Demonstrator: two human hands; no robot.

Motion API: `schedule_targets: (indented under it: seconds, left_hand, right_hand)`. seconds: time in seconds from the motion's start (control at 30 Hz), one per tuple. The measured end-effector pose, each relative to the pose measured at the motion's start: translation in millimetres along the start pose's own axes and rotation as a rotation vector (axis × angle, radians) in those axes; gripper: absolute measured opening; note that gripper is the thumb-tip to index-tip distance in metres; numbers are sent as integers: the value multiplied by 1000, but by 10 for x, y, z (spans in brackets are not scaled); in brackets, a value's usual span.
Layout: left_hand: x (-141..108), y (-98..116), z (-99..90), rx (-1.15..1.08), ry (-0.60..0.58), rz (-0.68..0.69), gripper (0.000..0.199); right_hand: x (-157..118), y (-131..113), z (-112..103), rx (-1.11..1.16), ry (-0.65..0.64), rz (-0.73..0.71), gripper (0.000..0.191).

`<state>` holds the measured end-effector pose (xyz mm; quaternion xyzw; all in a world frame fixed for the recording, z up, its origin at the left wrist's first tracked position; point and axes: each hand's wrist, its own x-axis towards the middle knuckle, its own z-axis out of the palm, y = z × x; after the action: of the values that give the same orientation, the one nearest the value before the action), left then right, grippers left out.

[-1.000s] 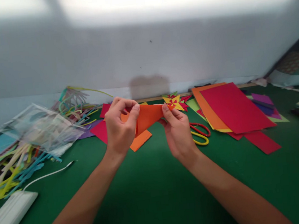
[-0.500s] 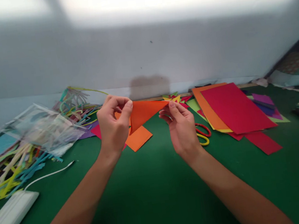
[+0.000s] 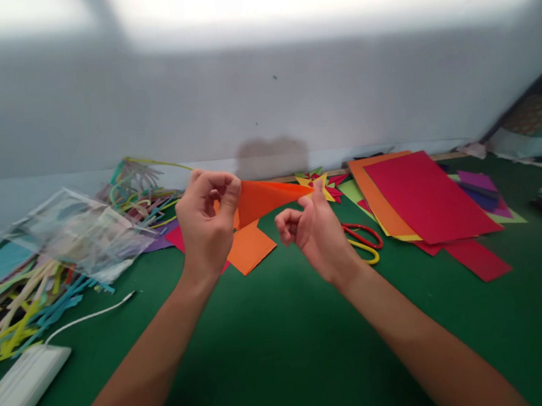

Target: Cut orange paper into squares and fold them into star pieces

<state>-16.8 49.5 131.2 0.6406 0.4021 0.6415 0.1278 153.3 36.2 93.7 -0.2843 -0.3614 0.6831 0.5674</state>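
A folded orange paper (image 3: 268, 198), narrow and pointed to the right, is held above the green table. Its left end is pinched between the thumb and fingers of my left hand (image 3: 209, 224). At the tip, my right hand (image 3: 316, 230) has its thumb or a finger upright against the paper, with the other fingers curled below; whether it grips the tip is unclear. Orange paper squares (image 3: 252, 250) lie on the table beneath. Red and yellow scissors (image 3: 365, 237) rest just right of my right hand, and a yellow and red paper star (image 3: 328, 186) is behind it.
Red sheets (image 3: 431, 196) and orange sheets overlap at the right, with purple pieces beyond. At the left lie coloured paper strips (image 3: 36, 304), a clear plastic packet (image 3: 77, 233) and a white power strip (image 3: 23, 398) with a cable. A wall stands behind the table.
My right hand has turned, its fingers curling lower and to the left. The orange paper looks narrower, its tip slightly lower and further right. My left hand keeps its pinch.
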Motion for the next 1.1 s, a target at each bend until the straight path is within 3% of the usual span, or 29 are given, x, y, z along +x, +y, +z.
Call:
schedule_targets:
  seconds: [0.1, 0.2, 0.3, 0.37, 0.47, 0.6, 0.7, 0.83, 0.97, 1.1]
  left_hand:
    - [44, -19, -21, -23, -31, 126, 8]
    - [72, -57, -41, -62, -92, 211, 5]
    - [81, -81, -48, -102, -181, 263, 2]
    - [79, -72, -39, -134, -227, 230, 13]
    - [66, -30, -13, -179, -210, 17, 33]
    - [21, 17, 12, -191, -253, -218, 37]
    - [-24, 32, 24, -143, -335, -265, 28]
    - [-61, 53, 33, -134, -305, -261, 15]
    - [-73, 115, 28, -115, -363, -240, 10]
    - [-100, 188, 34, -103, -384, -191, 8]
  right_hand:
    - [28, -36, -57, 80, -239, 268, 54]
    - [20, -92, -45, 148, -317, 299, 41]
    - [7, -126, -17, 107, -266, 206, 42]
    - [10, -126, -11, 56, -202, 110, 52]
    - [28, -101, -20, -16, -75, -106, 58]
    - [41, -64, -37, -120, 79, -328, 50]
    - [33, -54, -22, -167, 95, -368, 44]
    - [2, -75, 44, -201, 50, -369, 39]
    - [-55, -115, 119, -186, -18, -318, 39]
    - [-109, -136, 170, -164, 21, -299, 27]
